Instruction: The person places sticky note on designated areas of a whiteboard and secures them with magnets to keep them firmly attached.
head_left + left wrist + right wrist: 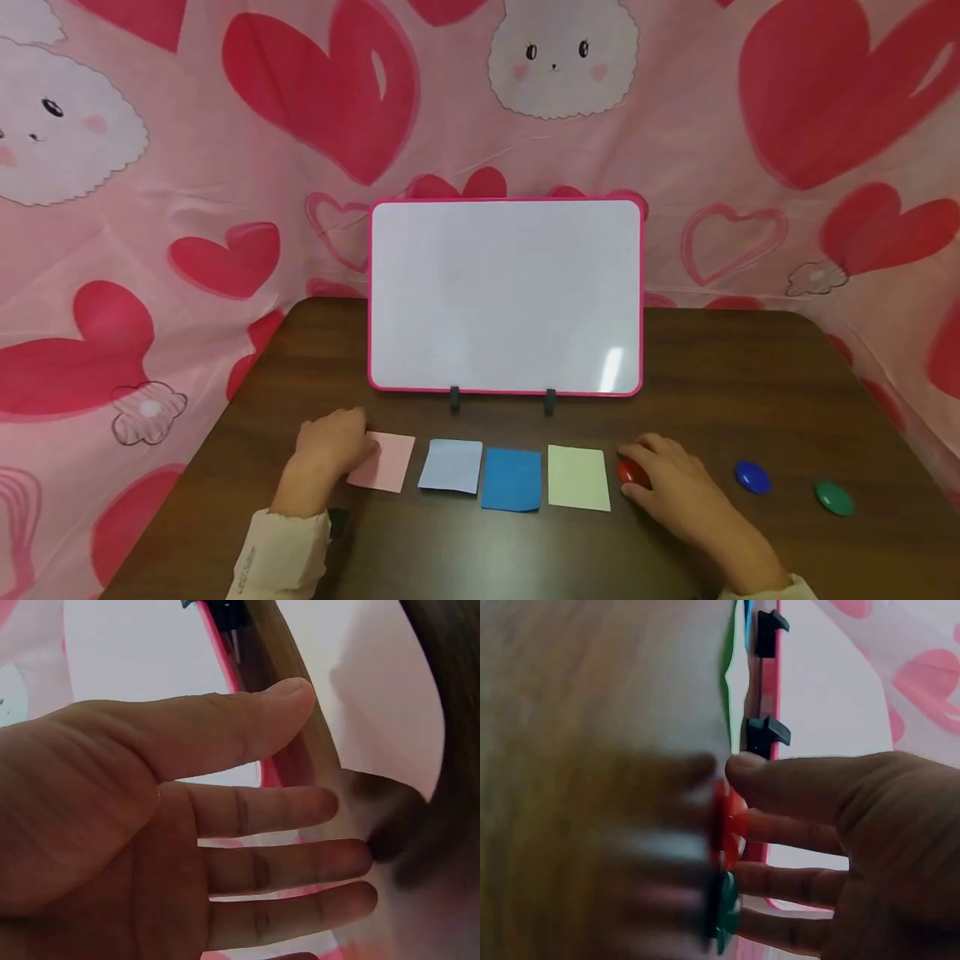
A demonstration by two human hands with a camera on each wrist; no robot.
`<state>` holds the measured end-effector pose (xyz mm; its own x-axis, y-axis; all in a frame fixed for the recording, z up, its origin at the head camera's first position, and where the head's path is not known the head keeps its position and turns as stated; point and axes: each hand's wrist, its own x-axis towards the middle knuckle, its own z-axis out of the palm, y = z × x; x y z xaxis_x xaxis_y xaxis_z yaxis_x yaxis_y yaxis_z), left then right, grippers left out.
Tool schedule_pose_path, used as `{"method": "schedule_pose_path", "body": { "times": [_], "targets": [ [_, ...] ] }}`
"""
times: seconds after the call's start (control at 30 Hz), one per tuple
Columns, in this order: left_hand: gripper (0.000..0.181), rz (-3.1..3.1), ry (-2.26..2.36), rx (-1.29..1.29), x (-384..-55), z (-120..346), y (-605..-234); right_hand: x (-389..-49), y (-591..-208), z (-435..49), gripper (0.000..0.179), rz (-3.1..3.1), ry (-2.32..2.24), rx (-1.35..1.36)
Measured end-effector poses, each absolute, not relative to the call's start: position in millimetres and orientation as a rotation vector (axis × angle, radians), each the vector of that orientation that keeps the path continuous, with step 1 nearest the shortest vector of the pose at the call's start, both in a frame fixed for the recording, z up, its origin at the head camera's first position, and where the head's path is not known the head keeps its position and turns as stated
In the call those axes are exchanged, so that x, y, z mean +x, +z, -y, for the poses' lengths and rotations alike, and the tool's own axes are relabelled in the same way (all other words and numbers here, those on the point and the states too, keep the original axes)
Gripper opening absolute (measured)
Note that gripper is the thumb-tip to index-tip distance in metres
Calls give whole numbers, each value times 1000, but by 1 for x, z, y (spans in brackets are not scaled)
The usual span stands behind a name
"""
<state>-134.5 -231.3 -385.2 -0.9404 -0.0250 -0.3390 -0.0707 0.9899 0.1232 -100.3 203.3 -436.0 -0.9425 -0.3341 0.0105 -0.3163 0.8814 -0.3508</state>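
Likely light and stiff, the red disc [633, 472] is best rim-held; pinching by right hand [670, 479] cannot be told; left hand [333, 442] is outspread.

Cream sleeves [288, 550] (the left one shows print [246, 571], probably lettering).

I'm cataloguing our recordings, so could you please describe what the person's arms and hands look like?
The left hand and right hand are bare, with no gloves or rings showing. The left sleeve is cream, with small dark marks too small to read and a small black object beside it. Only the edge of the similarly pale right sleeve is in view.
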Motion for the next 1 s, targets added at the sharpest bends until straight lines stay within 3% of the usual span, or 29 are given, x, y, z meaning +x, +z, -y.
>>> {"method": "schedule_pose_path", "body": {
  "times": [0.23, 0.7, 1.0],
  "targets": [
    [49, -2794, 223, -58, -140, 226, -394, -98, -439, -207, 48, -3035, -489, -461],
    [34, -2840, 240, 12, -143, 222, -397, -102, -438, -205, 41, -3010, -479, -424],
    [35, -2822, 279, -42, -135, 210, -399, -102, -438, -204, 41, -2979, -484, -377]
  ]
}}
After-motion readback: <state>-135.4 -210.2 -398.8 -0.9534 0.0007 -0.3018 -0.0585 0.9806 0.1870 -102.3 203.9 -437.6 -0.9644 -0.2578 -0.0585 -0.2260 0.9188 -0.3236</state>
